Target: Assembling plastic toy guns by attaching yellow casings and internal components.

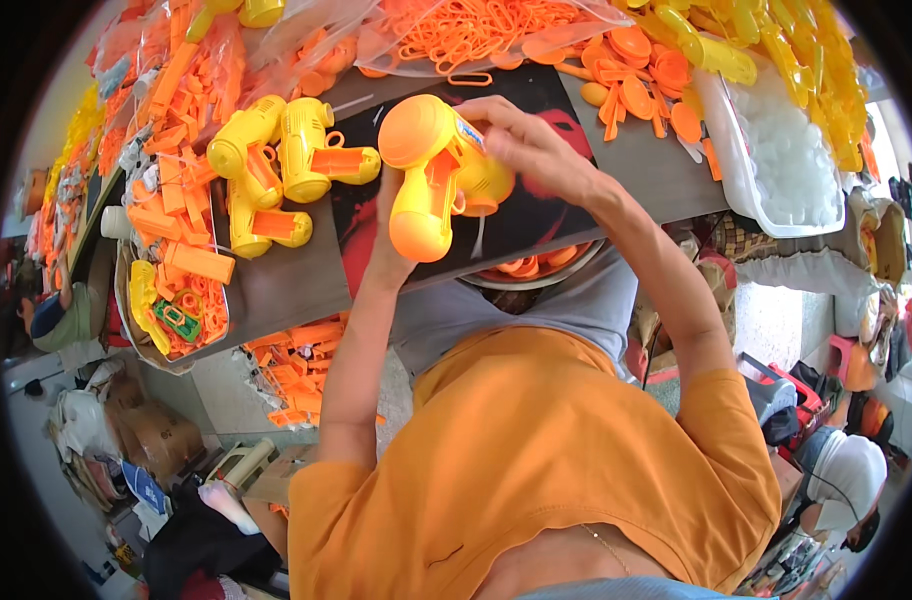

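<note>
A yellow, pistol-shaped plastic toy [439,175] with orange rounded ends is held up over the near part of the table. My left hand [387,208] grips it from behind and below, its fingers mostly hidden by the toy. My right hand [536,150] reaches in from the right, its fingers curled against the toy's upper side beside a small blue-and-white sticker [470,136]. An orange, open-faced hollow shows in the toy's handle. To the left lie similar yellow toys [304,150] with orange hollows in their handles.
Orange parts fill a box [223,300] at the left edge. Orange loops [466,30] and spoon-like orange pieces [633,92] lie at the back. A white tub [751,200] stands right, below yellow parts. Against my lap is a basin [536,281] of orange pieces.
</note>
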{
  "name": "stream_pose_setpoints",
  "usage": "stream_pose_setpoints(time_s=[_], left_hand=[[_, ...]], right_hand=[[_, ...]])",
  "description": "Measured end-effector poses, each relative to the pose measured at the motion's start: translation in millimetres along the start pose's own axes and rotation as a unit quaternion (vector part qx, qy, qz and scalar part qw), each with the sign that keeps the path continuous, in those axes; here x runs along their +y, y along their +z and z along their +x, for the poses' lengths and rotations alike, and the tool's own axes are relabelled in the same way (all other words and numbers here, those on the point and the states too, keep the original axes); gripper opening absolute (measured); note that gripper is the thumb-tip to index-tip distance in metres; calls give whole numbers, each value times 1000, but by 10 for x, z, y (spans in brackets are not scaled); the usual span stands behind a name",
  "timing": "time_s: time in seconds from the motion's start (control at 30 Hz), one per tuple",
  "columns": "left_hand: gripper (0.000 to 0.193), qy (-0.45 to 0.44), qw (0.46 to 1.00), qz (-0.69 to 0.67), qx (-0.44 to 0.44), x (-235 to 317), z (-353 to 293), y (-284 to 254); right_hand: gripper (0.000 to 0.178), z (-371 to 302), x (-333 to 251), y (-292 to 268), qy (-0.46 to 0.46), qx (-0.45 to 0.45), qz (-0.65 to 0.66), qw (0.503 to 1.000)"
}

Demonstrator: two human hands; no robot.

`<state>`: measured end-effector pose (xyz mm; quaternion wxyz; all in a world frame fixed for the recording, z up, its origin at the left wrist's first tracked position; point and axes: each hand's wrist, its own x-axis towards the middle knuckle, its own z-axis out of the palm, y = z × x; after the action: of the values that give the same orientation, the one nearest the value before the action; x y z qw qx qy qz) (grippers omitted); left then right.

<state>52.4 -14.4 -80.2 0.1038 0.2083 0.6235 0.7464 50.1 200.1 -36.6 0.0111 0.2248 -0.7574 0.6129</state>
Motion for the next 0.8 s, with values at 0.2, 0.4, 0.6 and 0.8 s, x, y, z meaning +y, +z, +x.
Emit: stream_pose_setpoints(time_s=[0.2,0.4,0.6,0.8], left_hand=[[71,66,930,352,-77,784,173,-32],[71,132,777,602,-126,552,245,171],[70,104,877,433,-179,502,476,95],[44,-21,963,241,-118,473,564,-59]], right_hand=[[27,428,627,-298,52,177,-439,879],[21,478,724,-227,-12,179,-527,830],[20,69,134,-428,75,112,-212,968],[17,-174,-350,-195,-18,-10,-251,968]])
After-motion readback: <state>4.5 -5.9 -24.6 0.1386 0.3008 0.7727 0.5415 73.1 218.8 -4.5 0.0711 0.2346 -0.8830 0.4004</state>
